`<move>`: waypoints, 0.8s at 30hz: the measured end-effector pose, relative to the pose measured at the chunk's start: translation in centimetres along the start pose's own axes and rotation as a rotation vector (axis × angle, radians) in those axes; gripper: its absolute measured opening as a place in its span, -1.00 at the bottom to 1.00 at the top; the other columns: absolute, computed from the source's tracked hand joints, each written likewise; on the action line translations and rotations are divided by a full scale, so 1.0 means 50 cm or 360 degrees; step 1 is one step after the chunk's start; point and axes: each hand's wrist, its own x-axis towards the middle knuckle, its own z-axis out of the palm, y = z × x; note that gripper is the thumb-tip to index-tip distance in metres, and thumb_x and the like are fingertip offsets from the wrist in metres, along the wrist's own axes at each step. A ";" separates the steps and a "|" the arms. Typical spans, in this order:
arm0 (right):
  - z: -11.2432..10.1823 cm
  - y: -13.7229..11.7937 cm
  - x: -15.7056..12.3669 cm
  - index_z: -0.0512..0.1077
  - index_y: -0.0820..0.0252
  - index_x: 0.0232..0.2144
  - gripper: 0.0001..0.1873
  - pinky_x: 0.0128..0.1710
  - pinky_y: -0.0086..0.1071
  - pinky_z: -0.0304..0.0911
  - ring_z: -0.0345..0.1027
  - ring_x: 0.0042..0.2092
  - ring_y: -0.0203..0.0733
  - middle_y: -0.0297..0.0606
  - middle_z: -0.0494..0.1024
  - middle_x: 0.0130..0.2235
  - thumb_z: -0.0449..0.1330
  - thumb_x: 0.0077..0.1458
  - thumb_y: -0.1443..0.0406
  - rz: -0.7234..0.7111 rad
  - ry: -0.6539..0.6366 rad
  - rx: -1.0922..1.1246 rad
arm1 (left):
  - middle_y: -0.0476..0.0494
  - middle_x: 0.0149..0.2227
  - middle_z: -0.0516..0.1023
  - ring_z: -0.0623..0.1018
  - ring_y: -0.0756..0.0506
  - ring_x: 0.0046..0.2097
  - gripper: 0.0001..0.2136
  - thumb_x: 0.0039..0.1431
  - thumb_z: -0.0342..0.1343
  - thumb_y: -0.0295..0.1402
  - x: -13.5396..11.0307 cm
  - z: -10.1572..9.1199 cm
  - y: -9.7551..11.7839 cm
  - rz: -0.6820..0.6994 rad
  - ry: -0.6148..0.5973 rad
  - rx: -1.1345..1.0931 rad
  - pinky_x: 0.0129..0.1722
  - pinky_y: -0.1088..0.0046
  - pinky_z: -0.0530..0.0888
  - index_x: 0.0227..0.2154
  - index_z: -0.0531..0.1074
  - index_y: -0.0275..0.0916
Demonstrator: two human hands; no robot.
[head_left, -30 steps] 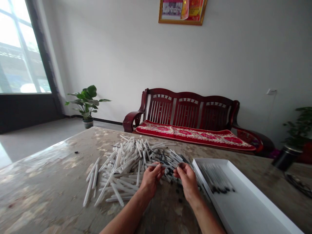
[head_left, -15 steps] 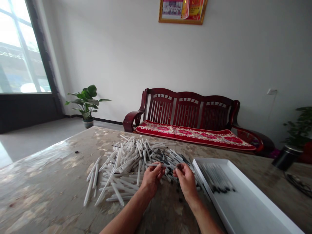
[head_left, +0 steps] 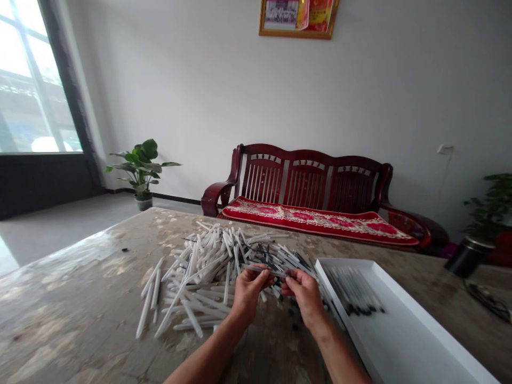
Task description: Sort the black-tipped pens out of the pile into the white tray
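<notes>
A slim, pale pen [head_left: 276, 273] lies roughly level between my two hands, above the near right side of a pile. My left hand [head_left: 246, 293] is closed, pinching the pen along its left part. At the other end, the fingertips of my right hand [head_left: 307, 296] are closed around its tip; a small dark piece there is mostly hidden. Behind and to the left spreads a loose heap of white pen tubes [head_left: 208, 266]. Darker pieces [head_left: 288, 256] are mixed in on its right side. Several small black bits [head_left: 295, 320] lie below my right hand.
A shallow white tray [head_left: 420, 314] stands at the right, with a row of pens [head_left: 352, 288] with black ends at its far left. Behind it are a black pot [head_left: 470, 257] and a cable [head_left: 488, 301]. A red wooden bench [head_left: 308, 181] stands beyond the patterned table [head_left: 100, 298].
My hands have come slightly closer together, and my right fingers have shifted left onto the end of the pen. Pile and tray look the same.
</notes>
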 end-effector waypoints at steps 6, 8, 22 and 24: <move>0.013 -0.019 -0.021 0.54 0.18 -0.30 -0.58 -0.34 -0.43 0.40 0.44 -0.39 -0.30 -0.35 0.58 -0.40 0.47 -0.26 0.16 0.0045 -0.0142 0.0386 | -0.05 -0.48 0.62 0.60 -0.01 -0.42 -0.63 -0.37 0.49 -0.29 -0.006 0.007 -0.001 -0.0075 0.0053 -0.0186 -0.38 0.55 0.55 -0.45 0.52 -0.30; 0.029 -0.016 -0.030 0.53 0.17 -0.25 -0.56 -0.34 -0.45 0.37 0.42 -0.37 -0.32 -0.35 0.58 -0.36 0.47 -0.24 0.17 -0.0014 -0.0232 0.0426 | -0.04 -0.48 0.61 0.60 0.01 -0.42 -0.62 -0.37 0.50 -0.31 -0.010 0.006 -0.005 -0.0165 0.0069 -0.0298 -0.38 0.58 0.54 -0.43 0.52 -0.30; -0.074 -0.021 0.050 0.40 0.18 -0.37 -0.61 -0.62 -0.46 0.29 0.51 -0.43 -0.17 -0.25 0.61 -0.42 0.21 -0.13 0.00 -0.0001 0.0572 0.0057 | -0.04 -0.50 0.57 0.53 0.01 -0.51 -0.64 -0.34 0.47 -0.27 -0.036 0.009 -0.029 -0.0486 -0.0257 0.0308 -0.54 0.58 0.40 -0.44 0.52 -0.29; -0.111 -0.031 0.072 0.38 0.18 -0.38 -0.63 -0.61 -0.46 0.29 0.51 -0.45 -0.17 -0.25 0.61 -0.44 0.17 -0.11 0.00 0.0008 0.0648 -0.0046 | -0.03 -0.52 0.56 0.51 0.02 -0.52 -0.63 -0.35 0.47 -0.24 -0.037 0.008 -0.032 -0.0498 -0.0328 0.0354 -0.56 0.58 0.38 -0.46 0.51 -0.30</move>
